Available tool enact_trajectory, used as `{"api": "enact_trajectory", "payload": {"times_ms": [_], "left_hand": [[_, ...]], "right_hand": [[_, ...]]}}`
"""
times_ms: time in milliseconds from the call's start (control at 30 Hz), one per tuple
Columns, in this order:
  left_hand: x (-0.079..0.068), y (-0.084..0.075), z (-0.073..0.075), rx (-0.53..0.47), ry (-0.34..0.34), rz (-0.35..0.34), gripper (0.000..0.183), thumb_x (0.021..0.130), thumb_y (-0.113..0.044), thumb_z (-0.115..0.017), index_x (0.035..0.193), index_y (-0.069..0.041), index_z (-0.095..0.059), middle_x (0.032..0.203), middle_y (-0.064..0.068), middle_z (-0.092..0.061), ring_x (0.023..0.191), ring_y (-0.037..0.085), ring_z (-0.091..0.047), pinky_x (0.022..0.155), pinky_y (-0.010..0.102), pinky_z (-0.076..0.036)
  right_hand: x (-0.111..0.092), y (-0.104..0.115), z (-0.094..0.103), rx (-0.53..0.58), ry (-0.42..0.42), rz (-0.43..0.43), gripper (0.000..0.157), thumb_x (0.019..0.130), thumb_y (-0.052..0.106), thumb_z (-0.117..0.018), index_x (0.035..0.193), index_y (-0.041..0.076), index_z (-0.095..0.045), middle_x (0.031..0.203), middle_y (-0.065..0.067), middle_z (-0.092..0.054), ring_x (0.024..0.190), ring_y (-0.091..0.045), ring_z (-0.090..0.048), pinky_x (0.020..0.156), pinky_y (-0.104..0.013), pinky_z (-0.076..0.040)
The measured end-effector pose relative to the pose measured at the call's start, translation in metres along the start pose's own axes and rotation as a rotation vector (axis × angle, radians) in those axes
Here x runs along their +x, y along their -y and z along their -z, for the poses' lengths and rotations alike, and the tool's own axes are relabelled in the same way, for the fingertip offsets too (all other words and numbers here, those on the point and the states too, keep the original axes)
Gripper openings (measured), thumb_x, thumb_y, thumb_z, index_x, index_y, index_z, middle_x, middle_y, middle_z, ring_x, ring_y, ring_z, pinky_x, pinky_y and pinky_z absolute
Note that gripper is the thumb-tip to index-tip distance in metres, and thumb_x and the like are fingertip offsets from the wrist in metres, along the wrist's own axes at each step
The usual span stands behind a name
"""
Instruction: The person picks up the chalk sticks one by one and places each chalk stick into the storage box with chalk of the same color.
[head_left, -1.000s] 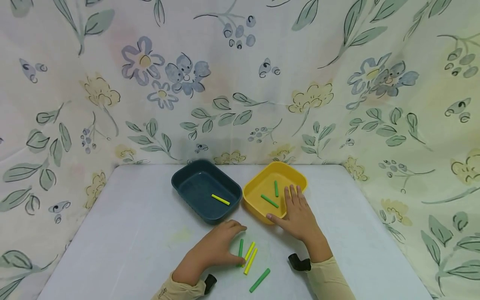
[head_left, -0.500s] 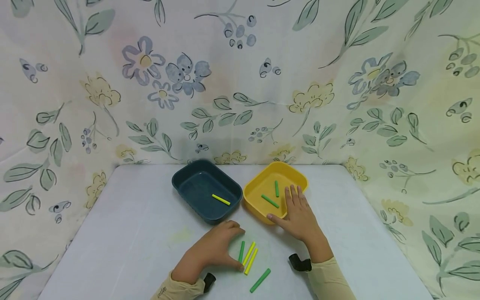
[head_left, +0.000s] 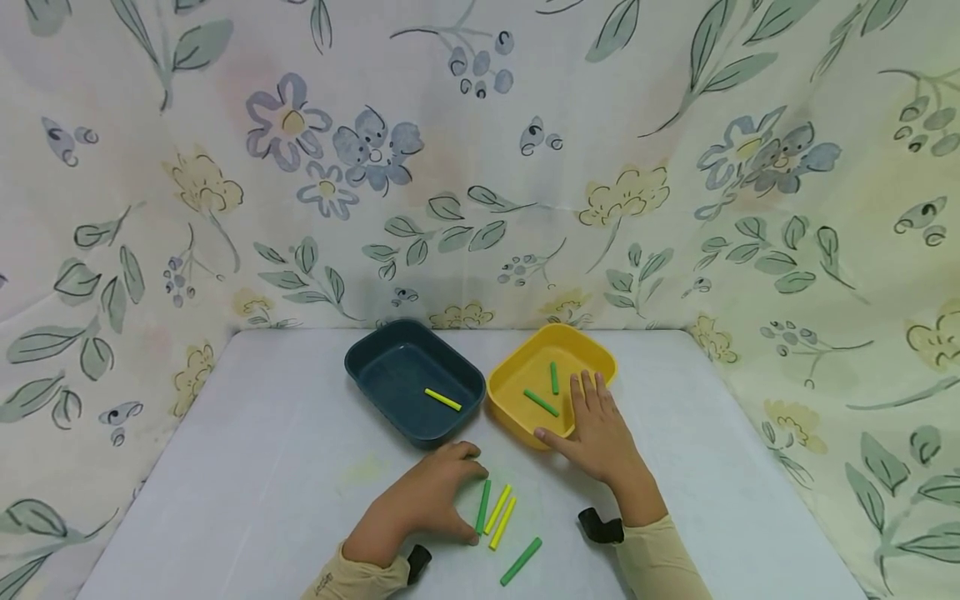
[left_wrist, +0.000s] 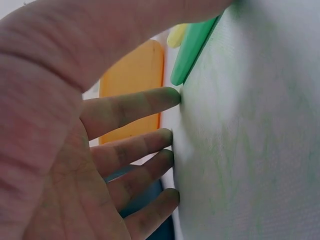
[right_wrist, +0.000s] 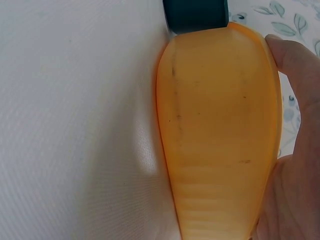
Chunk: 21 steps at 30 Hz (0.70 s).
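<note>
On the white table, my left hand (head_left: 431, 497) straddles a green chalk stick (head_left: 483, 507), its thumb near one end and forefinger near the other. The left wrist view shows the fingers (left_wrist: 142, 105) spread, their tips down at the table surface and the green chalk just beyond the forefinger. Two yellow chalk sticks (head_left: 502, 523) lie right beside it; another green chalk stick (head_left: 521, 562) lies nearer me. My right hand (head_left: 596, 433) rests on the near right rim of the yellow tray (head_left: 517, 425), fingers straight over it and thumb (right_wrist: 287, 55) at the rim.
Two green chalk sticks (head_left: 542, 403) lie inside the yellow tray. Left of it, close against it, stands a dark blue tray (head_left: 382, 400) with one yellow chalk stick (head_left: 442, 400). A floral cloth (head_left: 480, 250) hangs behind the table.
My left thumb has drawn back slightly left, off the yellow chalk, and the forefinger has come down towards the green chalk's far end. The green chalk has shifted slightly. My right hand stays put.
</note>
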<state>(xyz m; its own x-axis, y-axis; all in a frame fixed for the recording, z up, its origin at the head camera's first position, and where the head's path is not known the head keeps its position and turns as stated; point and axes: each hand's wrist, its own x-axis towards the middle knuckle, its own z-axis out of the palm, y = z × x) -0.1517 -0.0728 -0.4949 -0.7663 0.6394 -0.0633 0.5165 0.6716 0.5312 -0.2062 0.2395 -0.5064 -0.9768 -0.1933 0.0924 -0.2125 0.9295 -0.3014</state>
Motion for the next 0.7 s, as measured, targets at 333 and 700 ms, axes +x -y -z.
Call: {"api": "enact_trajectory", "payload": {"times_ms": [333, 700], "left_hand": [[0.0021, 0.0021, -0.0028, -0.006, -0.007, 0.008, 0.07, 0.066, -0.046, -0.1, 0.127, -0.022, -0.076, 0.154, 0.005, -0.056, 0.145, 0.028, -0.05, 0.116, 0.049, -0.048], [0.0045, 0.0043, -0.0042, 0.009, -0.021, -0.002, 0.069, 0.069, -0.048, -0.098, 0.127, -0.022, -0.074, 0.143, -0.002, -0.063, 0.137, 0.02, -0.056, 0.115, 0.042, -0.05]], "right_hand": [[0.0003, 0.0, 0.0005, 0.003, -0.004, -0.001, 0.124, 0.088, 0.085, -0.057, 0.17, 0.001, -0.016, 0.178, -0.023, -0.011, 0.167, -0.04, 0.0, 0.133, -0.06, -0.012], [-0.0002, 0.0006, 0.0005, 0.002, 0.002, -0.002, 0.124, 0.089, 0.086, -0.056, 0.17, 0.003, -0.014, 0.178, -0.022, -0.009, 0.167, -0.04, 0.0, 0.133, -0.059, -0.012]]}}
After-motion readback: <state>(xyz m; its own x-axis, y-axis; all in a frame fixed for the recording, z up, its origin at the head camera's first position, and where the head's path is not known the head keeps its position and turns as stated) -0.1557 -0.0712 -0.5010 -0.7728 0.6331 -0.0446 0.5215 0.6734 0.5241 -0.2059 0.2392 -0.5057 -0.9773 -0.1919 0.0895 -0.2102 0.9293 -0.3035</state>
